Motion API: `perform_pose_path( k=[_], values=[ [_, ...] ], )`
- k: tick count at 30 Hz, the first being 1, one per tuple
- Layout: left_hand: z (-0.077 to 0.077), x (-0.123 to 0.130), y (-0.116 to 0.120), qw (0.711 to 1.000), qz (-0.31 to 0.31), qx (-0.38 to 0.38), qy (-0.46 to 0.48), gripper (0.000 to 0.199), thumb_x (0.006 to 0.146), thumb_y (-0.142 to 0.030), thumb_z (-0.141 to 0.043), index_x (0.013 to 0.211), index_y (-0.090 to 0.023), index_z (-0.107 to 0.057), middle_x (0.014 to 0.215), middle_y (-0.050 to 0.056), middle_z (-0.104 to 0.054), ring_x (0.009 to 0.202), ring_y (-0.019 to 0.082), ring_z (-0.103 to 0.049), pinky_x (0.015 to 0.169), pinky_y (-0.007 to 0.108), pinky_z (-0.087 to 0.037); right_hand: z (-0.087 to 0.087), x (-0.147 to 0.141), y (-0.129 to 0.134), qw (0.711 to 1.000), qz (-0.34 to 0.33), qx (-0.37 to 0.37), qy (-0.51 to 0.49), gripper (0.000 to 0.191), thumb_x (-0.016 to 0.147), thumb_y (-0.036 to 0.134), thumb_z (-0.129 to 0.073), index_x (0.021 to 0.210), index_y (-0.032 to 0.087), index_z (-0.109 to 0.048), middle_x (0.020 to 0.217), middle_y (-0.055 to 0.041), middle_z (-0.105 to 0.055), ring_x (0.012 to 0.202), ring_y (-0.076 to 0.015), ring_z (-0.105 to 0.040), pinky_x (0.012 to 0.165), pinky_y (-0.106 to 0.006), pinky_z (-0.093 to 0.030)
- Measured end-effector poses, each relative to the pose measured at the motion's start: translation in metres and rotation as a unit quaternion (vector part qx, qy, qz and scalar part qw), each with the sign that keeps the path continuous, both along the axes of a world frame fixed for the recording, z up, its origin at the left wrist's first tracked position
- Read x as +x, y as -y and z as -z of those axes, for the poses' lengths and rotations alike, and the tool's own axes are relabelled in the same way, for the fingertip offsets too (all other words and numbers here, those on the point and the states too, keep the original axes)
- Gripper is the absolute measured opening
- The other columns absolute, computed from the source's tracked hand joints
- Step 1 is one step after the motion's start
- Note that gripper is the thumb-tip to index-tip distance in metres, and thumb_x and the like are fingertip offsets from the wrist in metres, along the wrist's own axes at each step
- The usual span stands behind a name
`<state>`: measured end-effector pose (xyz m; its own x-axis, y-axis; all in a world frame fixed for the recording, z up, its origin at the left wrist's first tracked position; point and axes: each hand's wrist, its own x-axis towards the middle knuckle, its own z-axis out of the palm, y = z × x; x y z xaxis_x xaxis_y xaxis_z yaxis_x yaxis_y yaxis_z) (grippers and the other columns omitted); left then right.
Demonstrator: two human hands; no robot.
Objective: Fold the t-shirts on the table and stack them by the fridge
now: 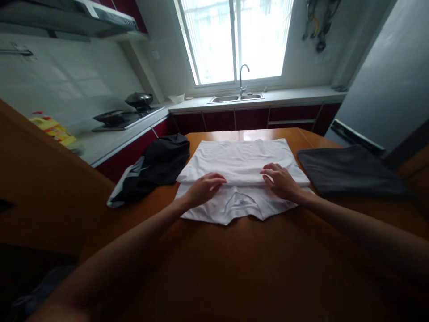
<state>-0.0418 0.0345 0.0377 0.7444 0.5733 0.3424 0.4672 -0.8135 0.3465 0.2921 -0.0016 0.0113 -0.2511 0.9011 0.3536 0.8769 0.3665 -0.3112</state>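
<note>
A white T-shirt [241,156] lies on the wooden table [241,264], its neckline toward me and its lower part folded over so that an edge runs across the middle. On the left of that edge rests my left hand [206,188], fingers stretched out and close together, holding nothing. My right hand [279,180] is at the right part of the same edge, fingers apart and slightly bent, with nothing gripped. Both palms face down over the cloth.
Dark clothing [159,161] with a pale part lies at the table's left. A folded dark grey cloth [351,172] is at the right. Beyond the table are a counter with a sink [226,98], a stove with pans [139,100] and a yellow bottle [53,129].
</note>
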Motion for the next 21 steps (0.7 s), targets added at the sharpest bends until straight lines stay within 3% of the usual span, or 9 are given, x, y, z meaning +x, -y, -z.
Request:
perform_pose_path(
  k=[3, 6, 8, 11, 15, 21],
  values=[
    [0.011, 0.031, 0.035, 0.993, 0.114, -0.012, -0.035, 0.036, 0.103, -0.031, -0.044, 0.135, -0.026, -0.062, 0.137, 0.009, -0.062, 0.127, 0.022, -0.058, 0.11, 0.039, -0.045, -0.002, -0.002, -0.02, 0.989, 0.077, -0.123, 0.037, 0.049, 0.103, 0.036, -0.033, 0.142, 0.015, -0.055, 0.152, -0.015, -0.047, 0.139, -0.0276, -0.041, 0.114, -0.041, -0.032],
    [0.014, 0.049, 0.049, 0.979, 0.175, -0.029, -0.1, 0.049, 0.104, -0.038, -0.045, 0.152, -0.029, -0.044, 0.158, 0.007, -0.041, 0.149, 0.026, -0.032, 0.123, 0.047, -0.026, -0.009, -0.003, -0.055, 0.967, 0.124, -0.214, 0.062, 0.058, 0.104, 0.045, -0.027, 0.154, 0.017, -0.038, 0.163, -0.0151, -0.029, 0.15, -0.0286, -0.025, 0.119, -0.049, -0.023],
    [0.011, 0.051, 0.056, 0.971, 0.186, -0.049, -0.145, 0.054, 0.104, -0.043, -0.044, 0.156, -0.031, -0.035, 0.164, 0.004, -0.028, 0.153, 0.028, -0.018, 0.125, 0.052, -0.015, -0.01, -0.003, -0.074, 0.961, 0.132, -0.233, 0.069, 0.061, 0.104, 0.051, -0.027, 0.156, 0.021, -0.034, 0.166, -0.0146, -0.023, 0.152, -0.0306, -0.018, 0.119, -0.055, -0.018],
    [0.007, 0.043, 0.069, 0.961, 0.202, -0.068, -0.178, 0.056, 0.104, -0.047, -0.043, 0.157, -0.034, -0.031, 0.166, 0.001, -0.021, 0.154, 0.028, -0.012, 0.125, 0.053, -0.006, -0.004, -0.003, -0.092, 0.954, 0.136, -0.255, 0.078, 0.064, 0.102, 0.057, -0.029, 0.158, 0.025, -0.029, 0.168, -0.0142, -0.014, 0.154, -0.0325, -0.009, 0.118, -0.062, -0.012],
    [0.004, 0.034, 0.091, 0.952, 0.225, -0.092, -0.185, 0.063, 0.101, -0.052, -0.046, 0.159, -0.036, -0.026, 0.166, 0.0, -0.02, 0.154, 0.028, -0.011, 0.125, 0.051, -0.003, 0.007, -0.002, -0.111, 0.952, 0.134, -0.261, 0.085, 0.069, 0.1, 0.061, -0.028, 0.161, 0.028, -0.02, 0.169, -0.0139, -0.004, 0.154, -0.0335, -0.002, 0.117, -0.065, -0.007],
    [-0.001, 0.027, 0.124, 0.947, 0.238, -0.128, -0.173, 0.065, 0.1, -0.053, -0.048, 0.159, -0.035, -0.026, 0.166, 0.001, -0.021, 0.154, 0.031, -0.012, 0.125, 0.052, -0.003, 0.012, 0.004, -0.137, 0.952, 0.142, -0.254, 0.093, 0.072, 0.099, 0.064, -0.026, 0.161, 0.029, -0.02, 0.169, -0.0134, -0.006, 0.154, -0.0343, -0.003, 0.117, -0.066, -0.008]
  ],
)
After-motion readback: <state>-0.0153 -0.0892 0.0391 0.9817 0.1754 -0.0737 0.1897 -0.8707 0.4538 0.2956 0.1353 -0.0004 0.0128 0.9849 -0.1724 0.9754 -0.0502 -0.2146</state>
